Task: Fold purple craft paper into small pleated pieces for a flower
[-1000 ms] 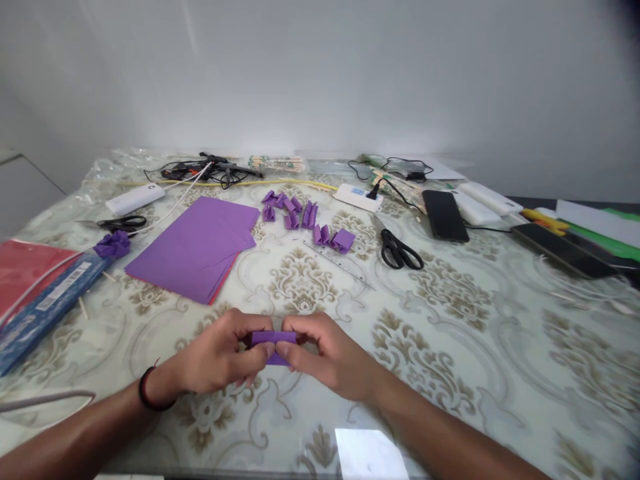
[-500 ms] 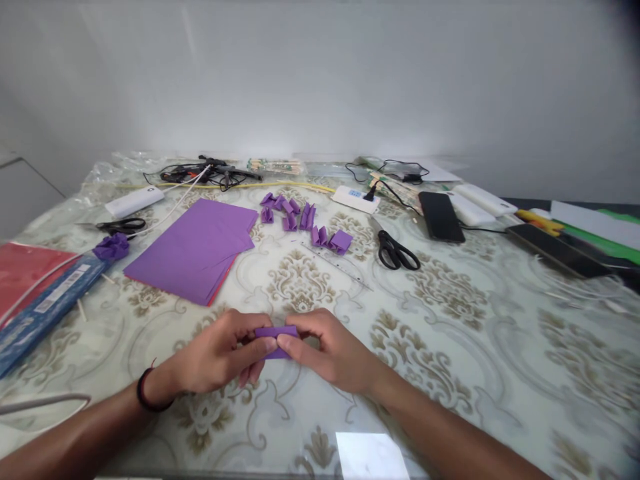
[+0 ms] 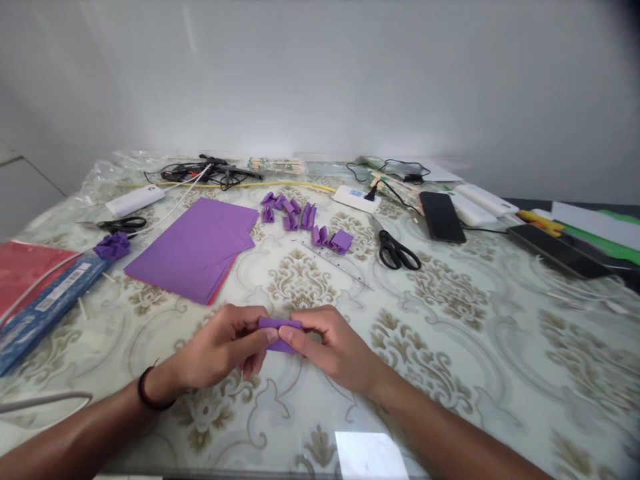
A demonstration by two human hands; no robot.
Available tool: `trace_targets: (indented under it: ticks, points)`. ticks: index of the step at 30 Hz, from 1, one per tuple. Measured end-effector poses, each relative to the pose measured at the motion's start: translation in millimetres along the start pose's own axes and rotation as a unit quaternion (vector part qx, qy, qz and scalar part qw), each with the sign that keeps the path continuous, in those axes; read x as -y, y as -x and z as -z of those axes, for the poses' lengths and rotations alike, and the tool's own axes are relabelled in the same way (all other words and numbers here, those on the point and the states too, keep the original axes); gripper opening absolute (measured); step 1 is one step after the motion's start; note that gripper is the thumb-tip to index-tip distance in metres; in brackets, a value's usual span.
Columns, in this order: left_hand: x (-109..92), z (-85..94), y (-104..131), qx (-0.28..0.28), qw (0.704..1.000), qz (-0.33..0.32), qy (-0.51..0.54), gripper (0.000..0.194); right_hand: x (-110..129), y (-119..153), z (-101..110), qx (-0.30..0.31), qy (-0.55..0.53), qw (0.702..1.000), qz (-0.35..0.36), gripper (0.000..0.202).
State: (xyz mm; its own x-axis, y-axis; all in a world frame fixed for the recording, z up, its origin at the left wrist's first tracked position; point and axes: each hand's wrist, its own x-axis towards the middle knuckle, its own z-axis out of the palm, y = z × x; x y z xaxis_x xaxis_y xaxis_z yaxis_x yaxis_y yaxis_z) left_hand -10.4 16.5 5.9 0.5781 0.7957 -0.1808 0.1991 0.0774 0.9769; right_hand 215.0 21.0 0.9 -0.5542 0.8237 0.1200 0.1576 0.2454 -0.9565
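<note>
A small folded piece of purple paper point(image 3: 281, 323) sits pinched between your hands, held just over the near middle of the patterned tabletop point(image 3: 500, 347), a little farther and to the right compared with a second ago. The thumbs, which met almost tip to tip, now appear to overlap slightly; that reads as a minor adjustment of grip, with the folding apparently at the same stage. The paper shows as a narrow, straight band along its far side, with a flap below your thumbs whose near edge slants; the fingers hide both ends, so the number of layers cannot be told. Your left hand point(image 3: 220, 347) grips the left end between thumb and fingers, and your right hand point(image 3: 335, 347) grips the right end likewise. Beyond them, a clear ruler point(image 3: 340, 267) lies just nearer than a cluster of folded purple pieces point(image 3: 341, 241). Purple sheets point(image 3: 193, 247) lie stacked to the left, with red showing beneath one edge; black-handled scissors point(image 3: 397, 255) rest to the right, near a white power strip point(image 3: 356, 199).
</note>
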Motion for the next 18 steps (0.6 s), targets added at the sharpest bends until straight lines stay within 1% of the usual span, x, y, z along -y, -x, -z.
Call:
trace_targets:
  ticks: [5, 8, 13, 18]
  points:
    - [0.0, 1.7, 1.5, -0.010, 1.000, -0.005, 0.007, 0.037, 2.6, 0.8, -0.1, 0.013, -0.010, 1.000, -0.020, 0.043]
    - [-0.2, 1.9, 2.4, -0.009, 1.000, -0.008, 0.013, 0.035, 2.9, 0.6, -0.8, 0.008, -0.007, 1.000, -0.012, 0.042]
    - [0.9, -0.9, 1.4, 0.015, 0.999, 0.002, 0.030, 0.039, -2.3, 0.6, -2.1, 0.008, -0.019, 1.000, 0.007, 0.043]
    - [1.3, -2.7, 2.1, 0.027, 0.999, -0.004, 0.034, 0.041, -9.2, 2.2, -3.1, 0.037, -0.067, 0.997, 0.004, 0.040]
